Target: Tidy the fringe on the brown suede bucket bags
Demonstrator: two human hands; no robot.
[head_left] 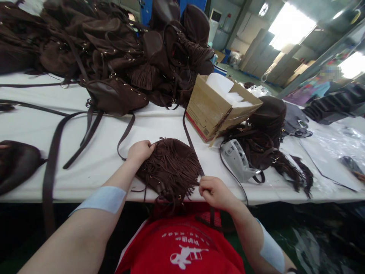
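A worker at a long white desk (159,127) handles a brown fringed bag (171,167), which lies at the near edge of the desk directly in front of the person, its tassels hanging toward the near rim. The left hand (140,151) is closed over the bag's left upper corner, fingers curled into the suede. The right hand (214,192), just right of the bag at the desk's near edge, pinches a thin dark strap (190,141) that runs from the far side past the bag and drops below the desk. Pale blue bands (104,198) wrap both forearms above a red garment (182,247). A heap of matching brown bags (114,49) fills the far left of the desk, with loose straps (57,146) trailing toward the near side. Just right of the fringed bag stands an open cardboard box (208,112) holding white sheets (222,87); near it lie a grey-white tool (235,156) and another tasselled bag (268,129).
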